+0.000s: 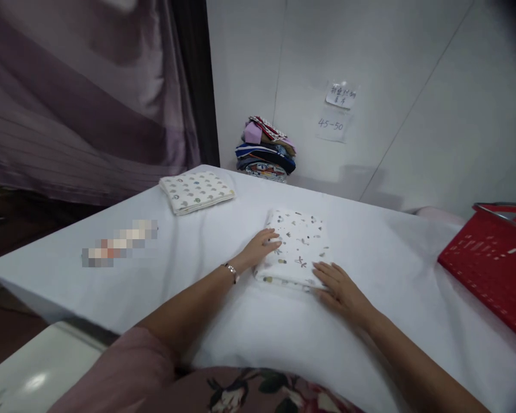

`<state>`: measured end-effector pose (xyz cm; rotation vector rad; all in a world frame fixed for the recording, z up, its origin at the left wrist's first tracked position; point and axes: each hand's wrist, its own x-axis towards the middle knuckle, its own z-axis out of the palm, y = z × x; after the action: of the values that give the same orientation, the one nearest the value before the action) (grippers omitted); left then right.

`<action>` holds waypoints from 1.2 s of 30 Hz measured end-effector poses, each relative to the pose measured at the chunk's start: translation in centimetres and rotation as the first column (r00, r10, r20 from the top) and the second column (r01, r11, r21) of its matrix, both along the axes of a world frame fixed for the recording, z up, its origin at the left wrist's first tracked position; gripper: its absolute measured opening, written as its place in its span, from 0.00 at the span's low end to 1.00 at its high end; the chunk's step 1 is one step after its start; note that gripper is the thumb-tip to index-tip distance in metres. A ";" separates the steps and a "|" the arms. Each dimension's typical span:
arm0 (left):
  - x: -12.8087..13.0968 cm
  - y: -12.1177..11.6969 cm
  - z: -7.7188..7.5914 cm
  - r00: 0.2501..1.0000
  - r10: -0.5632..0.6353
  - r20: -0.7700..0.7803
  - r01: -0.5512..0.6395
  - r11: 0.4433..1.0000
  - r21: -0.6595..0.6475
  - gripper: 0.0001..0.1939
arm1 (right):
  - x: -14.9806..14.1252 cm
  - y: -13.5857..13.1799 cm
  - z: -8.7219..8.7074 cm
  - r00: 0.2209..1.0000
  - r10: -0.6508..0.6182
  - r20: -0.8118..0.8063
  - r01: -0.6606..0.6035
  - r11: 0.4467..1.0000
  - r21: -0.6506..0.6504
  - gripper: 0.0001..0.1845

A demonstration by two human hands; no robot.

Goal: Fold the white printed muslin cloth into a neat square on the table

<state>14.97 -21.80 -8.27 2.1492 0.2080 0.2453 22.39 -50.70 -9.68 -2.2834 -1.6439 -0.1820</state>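
A folded white cloth with small printed figures (298,235) lies on the white table before me. My left hand (260,246) rests along its left edge, fingers stretched out over the top. At its near right corner, my right hand (337,287) lies with fingers extended on the cloth and the thumb lower by the edge. Neither hand grips anything; both press flat on the fabric. Farther left sits a second folded cloth, cream with a small repeated print (198,192).
A blurred-out long item (120,244) lies on the table's left side. At the right stands a red basket (490,264). Behind the table rises a pile of folded fabrics (265,149) by the wall, where paper notes (333,125) hang. A curtain (81,97) covers the left.
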 end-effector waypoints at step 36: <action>-3.4 -1.1 0.8 0.920 0.299 -0.254 -0.352 0.915 -0.196 0.35 | -0.3 -0.2 -2.3 0.999 0.044 0.023 -0.045 0.998 0.041 0.39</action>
<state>11.62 -22.88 -7.47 1.8896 0.6970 0.1635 22.08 -50.92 -11.97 -2.2194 -1.6843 -0.2294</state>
